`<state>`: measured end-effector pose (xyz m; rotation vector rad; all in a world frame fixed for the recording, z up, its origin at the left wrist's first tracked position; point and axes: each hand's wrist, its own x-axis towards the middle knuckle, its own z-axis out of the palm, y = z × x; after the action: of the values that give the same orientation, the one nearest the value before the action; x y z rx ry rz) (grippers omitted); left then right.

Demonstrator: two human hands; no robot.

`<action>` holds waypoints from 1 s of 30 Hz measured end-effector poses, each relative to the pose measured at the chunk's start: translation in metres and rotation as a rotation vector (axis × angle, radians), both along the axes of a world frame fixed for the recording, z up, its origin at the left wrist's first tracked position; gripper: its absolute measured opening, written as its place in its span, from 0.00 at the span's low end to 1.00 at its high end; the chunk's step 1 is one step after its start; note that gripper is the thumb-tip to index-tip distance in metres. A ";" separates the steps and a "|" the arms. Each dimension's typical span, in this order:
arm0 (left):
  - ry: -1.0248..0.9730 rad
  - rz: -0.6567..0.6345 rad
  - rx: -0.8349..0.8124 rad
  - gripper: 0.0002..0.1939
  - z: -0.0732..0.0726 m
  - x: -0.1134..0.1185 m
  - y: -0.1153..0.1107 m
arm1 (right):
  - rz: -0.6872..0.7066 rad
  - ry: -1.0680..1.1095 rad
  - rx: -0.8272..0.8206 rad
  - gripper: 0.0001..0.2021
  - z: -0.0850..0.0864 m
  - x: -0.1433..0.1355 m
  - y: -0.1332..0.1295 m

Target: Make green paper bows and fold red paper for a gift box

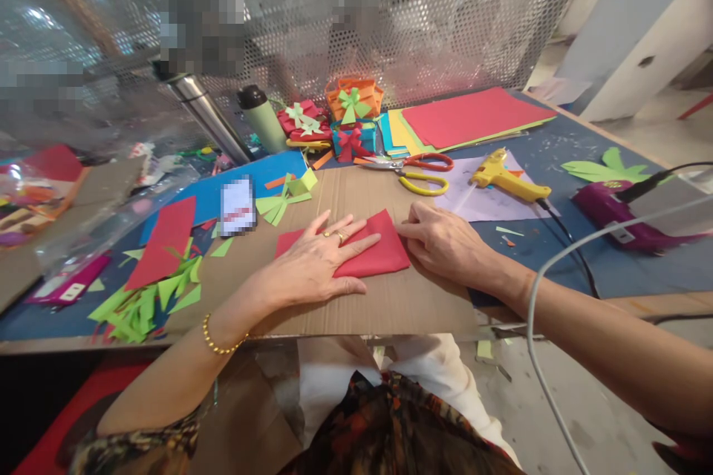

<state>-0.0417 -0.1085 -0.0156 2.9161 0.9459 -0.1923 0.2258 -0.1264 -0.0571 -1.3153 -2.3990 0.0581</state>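
Red folded paper (372, 256): centre of cardboard sheet (356, 297), on the counter (557, 156).
Left hand (312, 263): flat on the paper, fingers (356, 243) spread, palm down; gold ring and bracelet worn.
Right hand (445, 241): at 3 o'clock of the paper, fingertips pressed to its right corner, fingers together, holding nothing.
Scissors (415, 171), orange and yellow handles: 1 o'clock of the paper, at the cardboard's far edge.
Yellow glue gun (504, 177): 2 o'clock, on a lilac sheet, black cord trailing.
Purple tool (618, 214): 3 o'clock, well apart; partly crossed by a grey cable, kind unclear.
Coloured paper stack (473, 119), red on top: 1 o'clock, far side.
Small gift boxes (345, 119) with bows, red, orange, blue: 12 o'clock.
Green bottle (261, 119), black cap: 11 o'clock.
Green paper bow (284, 197): 11 o'clock, near.
Green scraps (145, 300): 9 o'clock, beside a red sheet (164, 241).
Blurred card (238, 205): 10 o'clock; writing unreadable.
No legible labels or brands. Figures behind the perforated screen blurred out.
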 end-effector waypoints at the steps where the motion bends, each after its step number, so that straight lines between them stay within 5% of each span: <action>1: 0.018 0.001 -0.006 0.41 0.001 0.001 0.000 | -0.001 0.004 -0.006 0.17 0.000 0.000 0.000; 14: 0.050 0.018 -0.038 0.38 0.001 0.003 0.003 | 0.052 0.333 -0.067 0.16 0.015 0.009 -0.018; 24: 0.022 0.014 -0.027 0.38 -0.006 0.001 0.006 | -0.143 0.202 -0.194 0.12 0.013 0.002 -0.041; 30: 0.011 0.026 -0.050 0.39 -0.008 0.000 0.005 | -0.333 0.243 -0.416 0.12 0.024 -0.015 -0.037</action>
<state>-0.0420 -0.1039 -0.0240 2.8587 0.9661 -0.2272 0.2112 -0.1639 -0.0327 -1.7608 -2.0001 0.6128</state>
